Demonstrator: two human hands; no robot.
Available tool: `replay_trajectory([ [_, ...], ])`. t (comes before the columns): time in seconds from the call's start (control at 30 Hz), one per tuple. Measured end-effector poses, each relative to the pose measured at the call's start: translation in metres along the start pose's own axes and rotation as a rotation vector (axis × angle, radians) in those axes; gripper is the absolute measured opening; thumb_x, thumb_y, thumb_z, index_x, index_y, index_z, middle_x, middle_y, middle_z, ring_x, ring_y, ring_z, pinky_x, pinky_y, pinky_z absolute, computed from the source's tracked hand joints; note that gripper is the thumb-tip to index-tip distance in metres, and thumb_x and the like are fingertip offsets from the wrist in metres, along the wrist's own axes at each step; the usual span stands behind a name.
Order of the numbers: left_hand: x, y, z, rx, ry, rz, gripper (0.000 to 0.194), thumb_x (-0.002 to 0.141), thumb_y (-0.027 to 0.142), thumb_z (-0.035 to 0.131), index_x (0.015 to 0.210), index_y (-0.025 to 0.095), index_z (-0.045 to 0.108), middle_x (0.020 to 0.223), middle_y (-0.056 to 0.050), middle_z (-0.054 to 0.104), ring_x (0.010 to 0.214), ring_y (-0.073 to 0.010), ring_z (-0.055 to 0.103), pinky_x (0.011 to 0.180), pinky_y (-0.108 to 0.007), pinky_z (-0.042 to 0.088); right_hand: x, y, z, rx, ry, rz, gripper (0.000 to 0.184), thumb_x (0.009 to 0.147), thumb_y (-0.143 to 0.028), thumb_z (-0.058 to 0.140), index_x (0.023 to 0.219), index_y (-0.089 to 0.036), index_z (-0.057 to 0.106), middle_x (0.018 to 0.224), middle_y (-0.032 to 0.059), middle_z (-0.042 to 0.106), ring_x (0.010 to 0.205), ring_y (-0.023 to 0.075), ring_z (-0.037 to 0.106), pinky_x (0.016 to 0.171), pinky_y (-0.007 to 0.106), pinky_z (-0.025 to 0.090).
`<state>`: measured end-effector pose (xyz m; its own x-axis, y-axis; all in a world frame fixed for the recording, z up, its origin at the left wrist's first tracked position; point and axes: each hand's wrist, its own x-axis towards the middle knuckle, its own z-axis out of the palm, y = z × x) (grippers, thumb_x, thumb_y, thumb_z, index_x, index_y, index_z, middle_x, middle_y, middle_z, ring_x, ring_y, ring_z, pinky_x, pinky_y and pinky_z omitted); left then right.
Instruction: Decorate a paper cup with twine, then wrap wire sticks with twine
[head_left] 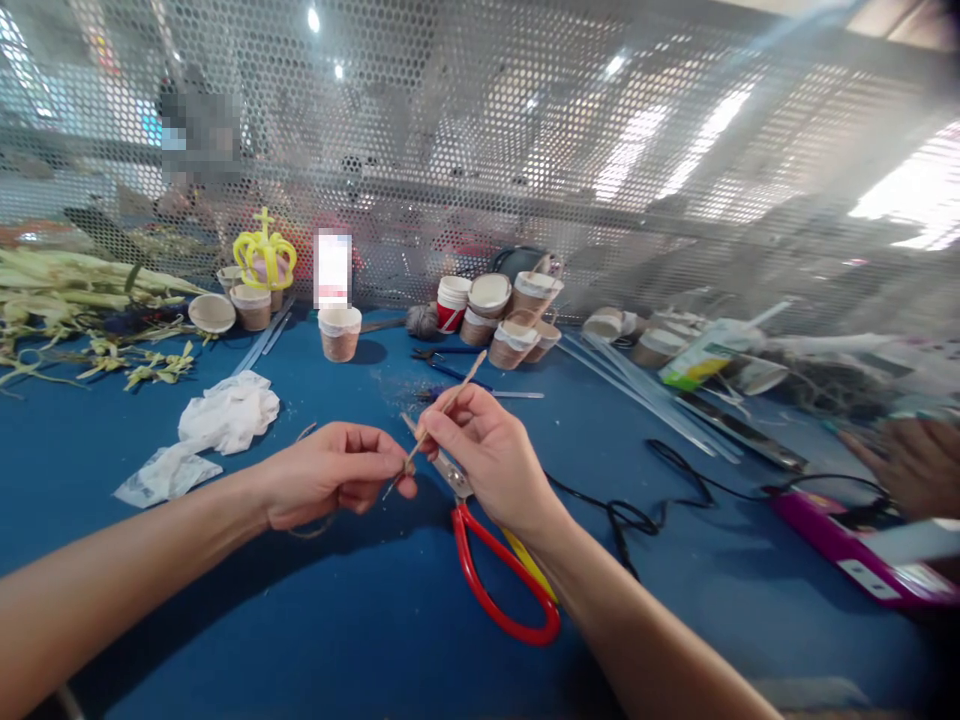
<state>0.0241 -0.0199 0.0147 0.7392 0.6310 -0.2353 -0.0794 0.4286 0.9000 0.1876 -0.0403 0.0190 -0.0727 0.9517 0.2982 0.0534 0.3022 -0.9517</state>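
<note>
My left hand (341, 475) pinches the lower end of a thin tan strand (471, 374), stiff like a twisted cord or stick. A small knot-like lump shows at those fingertips, and a thin loose loop hangs behind the hand. Higher up, my right hand (487, 450) grips the same strand between thumb and fingers, its tip pointing up and away. Scissors with red handles (469, 570) lie beneath my right hand, blades partly covered by it. A yellow handle (531, 565) peeks out beside my right wrist.
Pliers (435, 360), wrapped paper cups (340, 335), a grey yarn ball (424, 320) and a yellow crown (262, 255) stand farther back. Crumpled white tissue (229, 412) and dried husks (75, 290) are left. Clear sticks, a black cable (637, 515), a purple power box (832, 550) and another person's hand are right.
</note>
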Motion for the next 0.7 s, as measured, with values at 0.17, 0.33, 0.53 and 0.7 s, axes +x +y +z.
replay_trajectory([
  [0.17,-0.0003,-0.0011,-0.0004,0.080,0.036,0.022,0.018,0.068,0.025,0.064,0.064,0.011,0.053,0.064,-0.001,0.059,0.039,-0.0001,0.029,0.041,-0.020,0.013,-0.0010,0.0003,-0.0010,0.016,-0.063,0.065,0.009,0.076,-0.024,0.056,0.077,-0.018,0.049,0.061,-0.0033,0.054,0.055,0.0082,0.052,0.054,0.023,0.043],
  [0.33,-0.0009,0.0011,-0.0009,0.075,0.019,-0.013,0.022,0.067,0.029,0.065,0.063,0.011,0.052,0.062,0.001,0.057,0.037,0.0009,0.026,0.040,-0.020,0.012,-0.0014,0.0005,-0.0016,0.005,-0.300,0.149,0.013,0.074,-0.028,0.058,0.073,-0.016,0.053,0.064,-0.0021,0.054,0.054,0.0073,0.048,0.053,0.022,0.040],
  [0.53,-0.0003,0.0005,-0.0032,0.242,0.126,0.048,0.019,0.069,0.029,0.062,0.066,0.011,0.054,0.066,-0.001,0.058,0.043,-0.0016,0.034,0.042,-0.018,0.021,-0.0021,0.0012,0.0022,-0.184,-0.199,0.103,0.013,0.076,-0.026,0.054,0.069,-0.016,0.051,0.061,-0.0029,0.051,0.052,0.0071,0.045,0.051,0.022,0.037],
  [0.7,-0.0022,0.0039,-0.0029,0.328,0.129,0.060,0.015,0.071,0.026,0.059,0.070,0.012,0.056,0.070,-0.001,0.059,0.047,-0.0030,0.036,0.044,-0.018,0.025,-0.0039,0.0028,0.0019,-0.243,-0.175,0.075,0.014,0.077,-0.027,0.053,0.068,-0.017,0.051,0.061,-0.0021,0.053,0.053,0.0084,0.047,0.051,0.022,0.037],
])
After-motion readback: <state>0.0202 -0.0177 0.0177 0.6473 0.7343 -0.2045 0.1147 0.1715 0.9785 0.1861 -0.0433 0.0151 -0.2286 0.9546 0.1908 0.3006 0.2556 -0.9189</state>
